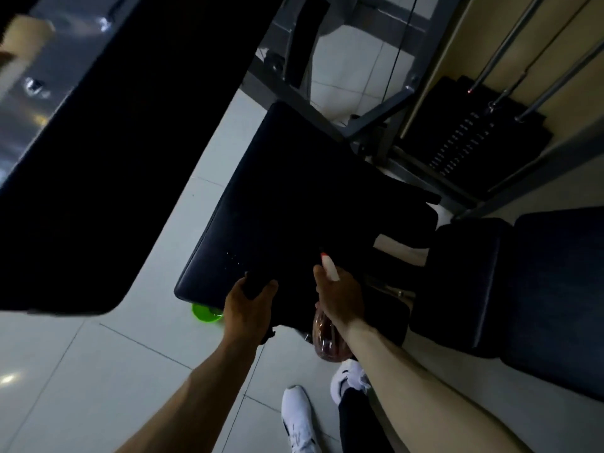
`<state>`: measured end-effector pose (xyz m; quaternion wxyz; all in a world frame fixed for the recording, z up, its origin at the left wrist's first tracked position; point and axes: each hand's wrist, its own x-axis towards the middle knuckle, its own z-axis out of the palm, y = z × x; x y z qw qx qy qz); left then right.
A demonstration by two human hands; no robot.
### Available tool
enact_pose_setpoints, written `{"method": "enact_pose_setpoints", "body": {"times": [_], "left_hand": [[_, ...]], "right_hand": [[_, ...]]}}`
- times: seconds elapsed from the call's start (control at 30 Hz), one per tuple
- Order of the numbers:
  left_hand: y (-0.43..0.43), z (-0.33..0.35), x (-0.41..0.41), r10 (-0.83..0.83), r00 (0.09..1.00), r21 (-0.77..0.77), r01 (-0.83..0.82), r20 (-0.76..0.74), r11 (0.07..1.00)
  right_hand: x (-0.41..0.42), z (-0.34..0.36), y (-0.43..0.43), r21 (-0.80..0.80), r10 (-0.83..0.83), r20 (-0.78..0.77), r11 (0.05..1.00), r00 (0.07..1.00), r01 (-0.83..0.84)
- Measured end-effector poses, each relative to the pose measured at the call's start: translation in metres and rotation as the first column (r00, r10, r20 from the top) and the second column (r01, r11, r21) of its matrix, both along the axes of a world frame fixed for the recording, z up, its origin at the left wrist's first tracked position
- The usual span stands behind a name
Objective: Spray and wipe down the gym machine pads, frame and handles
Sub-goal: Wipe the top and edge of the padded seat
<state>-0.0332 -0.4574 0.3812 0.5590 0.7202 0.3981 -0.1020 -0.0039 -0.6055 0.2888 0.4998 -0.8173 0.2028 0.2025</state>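
A dark padded seat (261, 204) of the gym machine lies below me, tilted across the middle of the view. My left hand (248, 308) is closed on a dark cloth (258, 284) at the seat's near edge. My right hand (340, 299) grips a spray bottle (327, 338) with a reddish clear body; its white nozzle with a red tip points at the seat. A large dark back pad (114, 142) fills the upper left. The grey steel frame (385, 116) runs behind the seat.
A black weight stack (464, 142) with guide rods stands at the upper right. Another dark padded bench (523, 289) sits at the right. A green round object (206, 312) lies on the white tiled floor under the seat. My white shoes (300, 416) are at the bottom.
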Motion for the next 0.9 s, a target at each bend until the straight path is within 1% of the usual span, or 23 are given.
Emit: {"method": "enact_pose_setpoints", "body": {"times": [0.1,0.17,0.23,0.3,0.43,0.53,0.6,0.67,0.77,0.8,0.83,0.9], "left_hand": [[0.022,0.0,-0.026,0.011,1.0,0.063,-0.012,0.015,0.998],[0.041,0.003,-0.042,0.054,0.998,0.095,-0.055,0.014,0.994],[0.058,0.008,-0.053,0.094,0.996,0.105,-0.095,0.015,0.99],[0.074,0.013,-0.063,0.117,0.993,0.103,-0.117,0.006,0.988],[0.096,0.016,-0.078,0.171,0.985,0.097,-0.169,-0.012,0.981],[0.098,0.018,-0.089,0.181,0.983,0.087,-0.18,-0.006,0.98],[0.094,0.021,-0.095,0.166,0.986,0.084,-0.164,-0.013,0.983],[0.086,0.023,-0.099,0.143,0.989,0.063,-0.141,-0.027,0.988],[0.068,0.02,-0.102,0.088,0.995,0.039,-0.087,-0.046,0.995],[0.061,0.018,-0.102,0.065,0.997,0.042,-0.063,-0.05,0.997],[0.053,0.015,-0.102,0.049,0.998,0.047,-0.047,-0.049,0.998],[0.039,0.007,-0.102,0.08,0.996,0.054,-0.077,-0.045,0.996]], "right_hand": [[-0.028,0.012,0.028,-0.012,0.05,0.005,0.999,0.999,-0.05],[-0.044,0.025,0.056,0.001,0.155,0.032,0.988,0.987,-0.155],[-0.054,0.037,0.083,0.0,0.293,0.06,0.956,0.954,-0.294],[-0.058,0.046,0.107,-0.028,0.364,0.091,0.931,0.927,-0.363],[-0.069,0.054,0.134,0.012,0.31,0.059,0.95,0.949,-0.311],[-0.08,0.056,0.135,-0.012,0.284,0.054,0.959,0.957,-0.284],[-0.088,0.06,0.127,0.013,0.274,0.054,0.961,0.96,-0.275],[-0.097,0.058,0.114,0.059,0.243,0.022,0.968,0.97,-0.243],[-0.114,0.049,0.084,0.021,0.187,0.016,0.982,0.982,-0.187],[-0.119,0.047,0.075,-0.006,0.206,0.012,0.978,0.978,-0.206],[-0.122,0.047,0.066,-0.038,0.262,0.012,0.965,0.965,-0.261],[-0.126,0.052,0.057,-0.125,0.421,0.061,0.903,0.905,-0.411]]}}
